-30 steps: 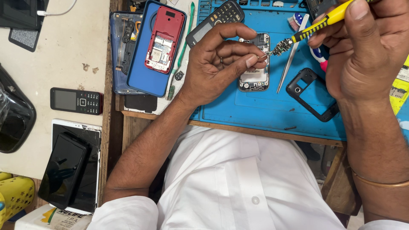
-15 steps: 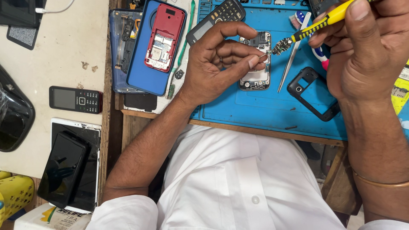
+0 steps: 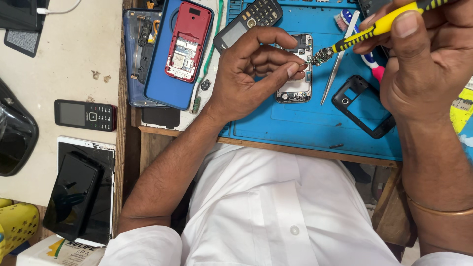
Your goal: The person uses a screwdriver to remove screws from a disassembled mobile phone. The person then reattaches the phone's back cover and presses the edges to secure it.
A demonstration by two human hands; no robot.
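Note:
My left hand (image 3: pixel 251 74) hovers over an opened small phone body (image 3: pixel 295 86) on the blue work mat (image 3: pixel 305 123), thumb and forefinger pinched on a tiny screw at its right edge. My right hand (image 3: pixel 423 54) grips a yellow-and-black screwdriver (image 3: pixel 374 28); its tip, clustered with small metal bits, sits beside the pinched fingers just above the phone. Metal tweezers (image 3: pixel 336 69) lie on the mat between the hands. A black phone frame (image 3: pixel 363 106) rests on the mat under my right hand.
A red phone back on a blue panel (image 3: pixel 180 49) and a dark keypad phone (image 3: pixel 249 19) lie at the mat's upper left. On the white table to the left are a black keypad phone (image 3: pixel 84 114), a black smartphone (image 3: pixel 71 194) on a cracked tablet (image 3: pixel 106 152), and a dark rounded object (image 3: pixel 15 133).
Almost nothing differs: the left fingers stay pinched by the screwdriver tip, and both hands hold their places over the opened phone.

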